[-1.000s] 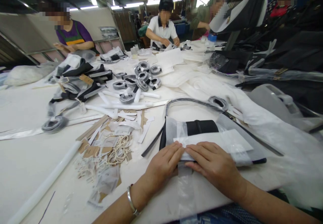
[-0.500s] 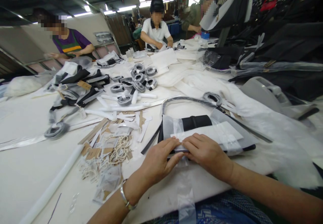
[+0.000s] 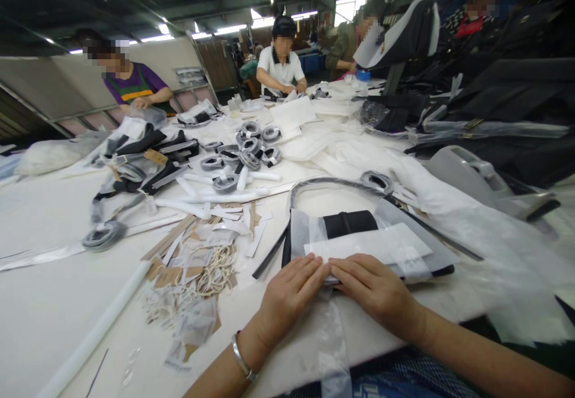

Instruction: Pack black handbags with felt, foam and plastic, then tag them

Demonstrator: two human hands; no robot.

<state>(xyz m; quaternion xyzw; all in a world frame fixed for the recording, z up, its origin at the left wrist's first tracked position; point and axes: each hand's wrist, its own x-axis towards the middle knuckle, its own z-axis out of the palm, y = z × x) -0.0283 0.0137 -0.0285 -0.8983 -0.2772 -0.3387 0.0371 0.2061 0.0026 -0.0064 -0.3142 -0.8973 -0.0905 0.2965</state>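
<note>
A black handbag (image 3: 350, 223) lies flat in front of me, partly covered by a translucent grey wrapping sheet (image 3: 433, 245). Its plastic-wrapped handle (image 3: 335, 181) arches away from me. Across the bag rests a white strip of sheet (image 3: 372, 243). My left hand (image 3: 287, 290) lies with fingers stretched out and together on the near edge of that strip; its thumb is hidden. Beside it, my right hand (image 3: 377, 293) presses the same edge with extended fingers, fingertips nearly meeting the left ones. A clear plastic strip (image 3: 333, 338) hangs from below the bag toward my lap.
Left of the bag are loose tags with strings (image 3: 218, 269), paper strips and a long white tube (image 3: 103, 326). Coiled grey straps (image 3: 251, 146) sit mid-table; wrapped black pieces (image 3: 150, 158) are piled left. White sheeting (image 3: 467, 224) covers the right. Co-workers (image 3: 281, 69) work beyond.
Both hands have shifted slightly toward me and flattened along the edge. The left thumb, earlier visible under the edge, is now hidden. The bag has barely moved.
</note>
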